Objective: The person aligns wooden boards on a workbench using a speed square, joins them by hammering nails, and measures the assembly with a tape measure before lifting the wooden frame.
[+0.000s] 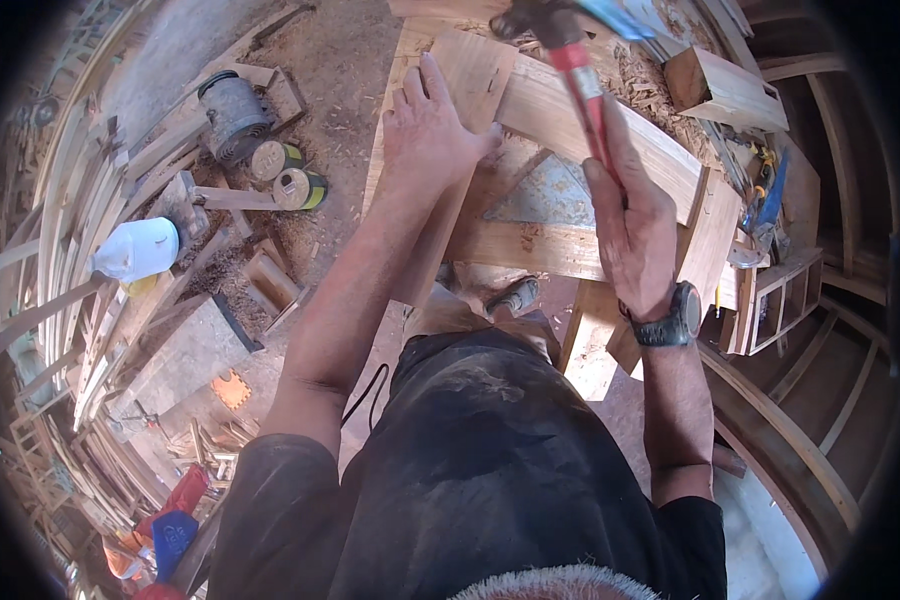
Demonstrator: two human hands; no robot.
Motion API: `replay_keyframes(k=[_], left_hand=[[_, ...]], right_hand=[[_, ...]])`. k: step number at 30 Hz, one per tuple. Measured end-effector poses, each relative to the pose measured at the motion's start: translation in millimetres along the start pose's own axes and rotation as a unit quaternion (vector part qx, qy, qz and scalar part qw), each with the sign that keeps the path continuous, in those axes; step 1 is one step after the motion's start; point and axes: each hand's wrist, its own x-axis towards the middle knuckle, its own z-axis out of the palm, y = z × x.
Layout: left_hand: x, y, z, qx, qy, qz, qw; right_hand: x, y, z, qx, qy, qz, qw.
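My right hand is closed round the red handle of a hammer, which is raised over the work with its dark head at the top of the view. My left hand lies with fingers spread on a wide wooden board. That board is part of a wooden frame, joined by a curved top piece, a lower rail and a right-hand post. Between these pieces a grey flat surface shows through. The hammer's head is partly blurred.
Wood shavings and a wooden block lie beyond the frame, with tools at the right. On the left floor stand a metal bucket, two cans, a white plastic jug and stacked wood strips. Wooden shelving is at right.
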Motion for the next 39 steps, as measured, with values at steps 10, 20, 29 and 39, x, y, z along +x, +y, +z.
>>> replay_keyframes(k=[10, 20, 29, 39], left_hand=[[1.6, -8.4, 12.1, 0.031, 0.057, 0.034, 0.997], [0.5, -5.0, 11.7, 0.012, 0.059, 0.033, 0.998], [1.4, -8.0, 14.9, 0.027, 0.066, 0.033, 0.997], [2.5, -4.6, 10.1, 0.017, 0.050, 0.029, 0.998]], right_hand=[[2.8, 5.4, 4.7, -0.020, -0.066, 0.037, 0.997], [14.2, -0.1, -14.2, -0.060, -0.108, 0.014, 0.992], [23.2, -5.0, -12.9, -0.116, -0.247, 0.157, 0.949], [15.2, 19.2, -8.7, -0.091, -0.124, 0.031, 0.988]])
